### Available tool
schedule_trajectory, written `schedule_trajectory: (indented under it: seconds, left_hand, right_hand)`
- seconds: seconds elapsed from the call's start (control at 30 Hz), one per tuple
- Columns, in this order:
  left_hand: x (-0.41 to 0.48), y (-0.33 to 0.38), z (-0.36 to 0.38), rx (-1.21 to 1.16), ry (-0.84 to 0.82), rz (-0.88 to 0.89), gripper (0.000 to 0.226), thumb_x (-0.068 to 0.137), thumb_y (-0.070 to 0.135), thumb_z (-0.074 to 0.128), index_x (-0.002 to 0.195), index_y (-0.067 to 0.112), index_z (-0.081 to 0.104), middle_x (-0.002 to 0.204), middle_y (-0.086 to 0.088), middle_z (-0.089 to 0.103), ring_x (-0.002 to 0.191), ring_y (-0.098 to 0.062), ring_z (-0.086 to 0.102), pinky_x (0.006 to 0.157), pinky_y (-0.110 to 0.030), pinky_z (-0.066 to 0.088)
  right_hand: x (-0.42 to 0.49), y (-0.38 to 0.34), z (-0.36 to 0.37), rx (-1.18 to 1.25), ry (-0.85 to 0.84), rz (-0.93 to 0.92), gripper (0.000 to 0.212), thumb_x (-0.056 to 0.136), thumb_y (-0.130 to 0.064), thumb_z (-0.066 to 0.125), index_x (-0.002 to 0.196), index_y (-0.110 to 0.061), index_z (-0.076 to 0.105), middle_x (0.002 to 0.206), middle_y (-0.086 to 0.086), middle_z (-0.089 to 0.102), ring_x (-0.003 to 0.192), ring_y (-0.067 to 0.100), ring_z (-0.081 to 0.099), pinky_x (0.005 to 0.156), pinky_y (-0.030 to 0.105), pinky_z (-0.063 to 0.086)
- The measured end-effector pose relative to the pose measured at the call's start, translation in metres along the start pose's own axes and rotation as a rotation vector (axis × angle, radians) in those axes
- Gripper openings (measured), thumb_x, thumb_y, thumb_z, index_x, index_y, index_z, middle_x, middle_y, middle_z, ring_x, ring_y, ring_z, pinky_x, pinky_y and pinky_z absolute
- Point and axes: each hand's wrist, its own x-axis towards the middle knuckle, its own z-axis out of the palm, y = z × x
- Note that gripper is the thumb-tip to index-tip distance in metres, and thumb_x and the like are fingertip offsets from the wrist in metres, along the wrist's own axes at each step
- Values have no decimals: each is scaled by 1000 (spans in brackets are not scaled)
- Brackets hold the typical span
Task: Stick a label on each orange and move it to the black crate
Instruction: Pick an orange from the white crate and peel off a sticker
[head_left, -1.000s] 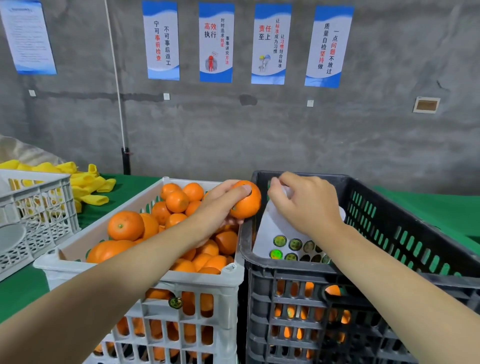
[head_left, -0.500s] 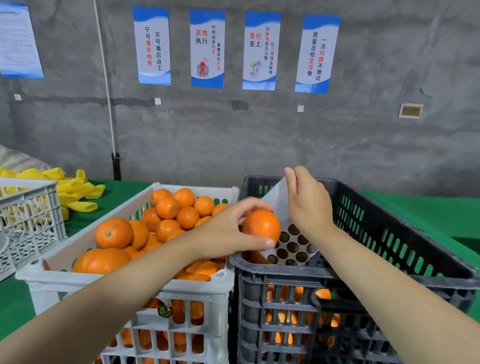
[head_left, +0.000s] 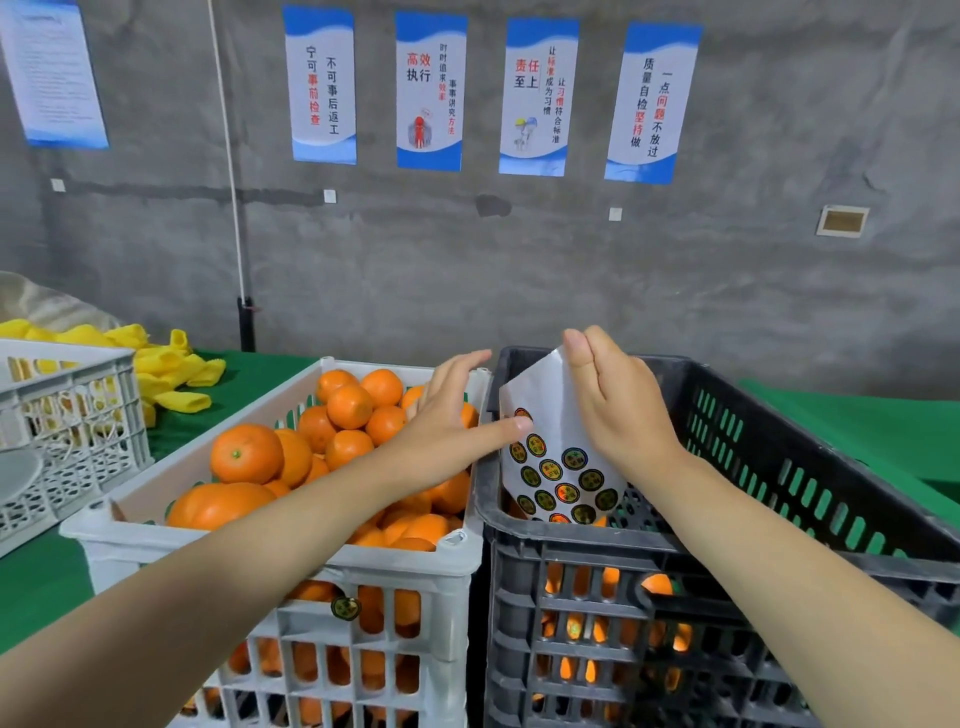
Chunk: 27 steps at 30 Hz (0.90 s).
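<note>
A white crate (head_left: 291, 558) on the left holds a heap of oranges (head_left: 247, 453). To its right stands the black crate (head_left: 779, 525), with oranges showing through its slotted front. My right hand (head_left: 621, 410) holds a white label sheet (head_left: 545, 415) upright over the black crate, with several round green labels on its lower half. My left hand (head_left: 447, 426) hovers over the white crate with fingers spread, its thumb tip touching the sheet's left edge. It holds no orange.
A second white crate (head_left: 67, 415) stands at the far left on the green table cover (head_left: 36, 587). Yellow foam fruit nets (head_left: 166, 369) lie behind it. A grey concrete wall with posters rises close behind the crates.
The orange that my left hand held over the black crate's edge is gone from it. The left hand is now spread over the white crate. The right hand has raised the sheet a little.
</note>
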Motion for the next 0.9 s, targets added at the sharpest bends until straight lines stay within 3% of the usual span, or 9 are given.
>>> schedule_trajectory:
  seconds: [0.07, 0.17, 0.23, 0.37, 0.43, 0.5, 0.6, 0.73, 0.9]
  left_hand:
    - [2, 0, 2, -79, -38, 46, 59, 79, 47, 71, 134, 38, 50, 146, 14, 44, 140, -9, 35, 115, -41, 34]
    - [4, 1, 3, -182, -66, 108, 12, 90, 13, 71, 100, 20, 67, 111, 2, 69, 108, -7, 62, 94, -31, 50]
    - [4, 0, 6, -243, -60, 105, 12, 91, 9, 70, 85, 17, 63, 93, 1, 72, 88, -7, 66, 80, -25, 52]
    - [8, -2, 5, -346, 105, 58, 18, 93, 19, 70, 78, 15, 62, 76, -8, 73, 66, -9, 62, 65, -21, 49]
    - [11, -4, 3, -304, 201, 60, 25, 94, 26, 69, 73, 15, 61, 62, 1, 70, 54, -5, 55, 57, -19, 45]
    - [14, -6, 1, -295, 300, 60, 34, 94, 30, 69, 66, 15, 57, 49, 9, 56, 45, -2, 40, 47, -16, 35]
    - [16, -9, -4, -325, 404, 46, 39, 94, 34, 68, 67, 8, 56, 54, 2, 53, 51, -9, 40, 50, -23, 35]
    - [12, -5, -5, -390, 287, 38, 34, 97, 30, 63, 74, 6, 68, 60, 4, 58, 57, -6, 48, 57, -21, 40]
    - [8, -3, -4, -479, 151, -86, 41, 97, 38, 61, 94, -1, 73, 91, -28, 68, 81, -19, 55, 80, -34, 46]
  right_hand:
    - [-1, -1, -1, -34, -8, -45, 52, 98, -62, 16, 76, -20, 38, 57, -4, 45, 60, 16, 49, 54, 39, 37]
    - [-1, -1, 0, -126, 2, -69, 56, 98, -60, 14, 78, -16, 43, 60, -4, 48, 59, 18, 51, 55, 40, 38]
    - [0, 1, 1, -155, 37, -35, 53, 101, -54, 20, 78, -14, 45, 65, -3, 50, 65, 22, 51, 59, 39, 38]
    - [4, -1, -2, -253, 216, 2, 26, 103, -38, 41, 94, -16, 52, 97, 1, 54, 89, 23, 47, 79, 39, 38]
    - [3, -5, -3, -311, 286, -88, 20, 98, -30, 51, 106, -13, 57, 110, 7, 55, 97, 27, 45, 84, 41, 36]
    - [1, -11, 0, -401, 310, -226, 32, 92, -23, 59, 121, -8, 59, 122, 15, 55, 106, 30, 42, 88, 43, 33]
    - [0, -22, 6, -488, 250, -402, 35, 87, -16, 63, 120, -7, 65, 124, 18, 59, 108, 36, 49, 86, 48, 37]
    - [-6, -29, 11, -485, -242, -458, 27, 98, -34, 49, 108, -15, 66, 103, 3, 62, 91, 25, 58, 64, 32, 36]
    - [-6, -19, 10, -437, -252, -324, 31, 100, -43, 48, 102, -18, 67, 101, -1, 61, 84, 21, 60, 65, 40, 48]
